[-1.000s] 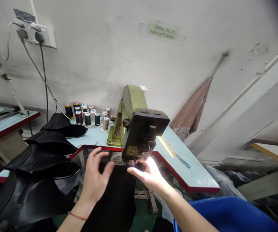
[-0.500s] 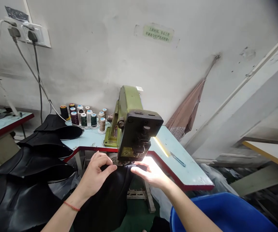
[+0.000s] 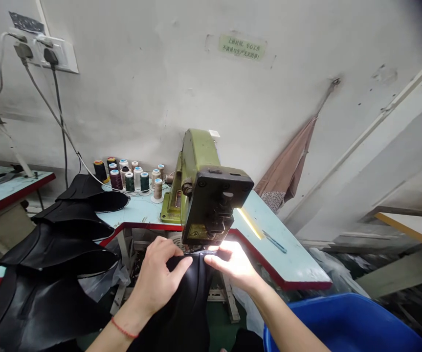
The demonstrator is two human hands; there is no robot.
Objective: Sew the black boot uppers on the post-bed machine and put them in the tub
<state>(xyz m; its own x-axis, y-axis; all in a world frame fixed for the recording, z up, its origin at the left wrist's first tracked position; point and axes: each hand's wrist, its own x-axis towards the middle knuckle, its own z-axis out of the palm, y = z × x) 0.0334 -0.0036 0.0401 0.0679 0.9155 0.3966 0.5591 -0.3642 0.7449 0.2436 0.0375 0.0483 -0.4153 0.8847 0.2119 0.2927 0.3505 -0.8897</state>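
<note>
Both hands grip the top edge of a black boot upper [image 3: 187,303], which hangs down in front of a green machine [image 3: 199,151] with a black head [image 3: 218,205]. My left hand [image 3: 159,274] pinches the edge on the left side, thumb over the front. A seam separates it from my right hand [image 3: 233,264], whose thumb and fingers are closed on the same edge under bright lamp light. The edge sits just in front of and below the machine's head; whether it touches the working part is hidden from view.
Several black boot uppers [image 3: 49,293] overlap in a row at the left. Thread spools [image 3: 130,182] stand on the pale blue table [image 3: 295,264], with thread snips [image 3: 275,242] to the right. A blue bin [image 3: 343,322] is at lower right, and a brown cloth [image 3: 287,161] hangs on the wall.
The upper's edge has come a little toward me, away from the machine. My left hand has shifted right, closer to the right hand. More of the edge and seam shows.
</note>
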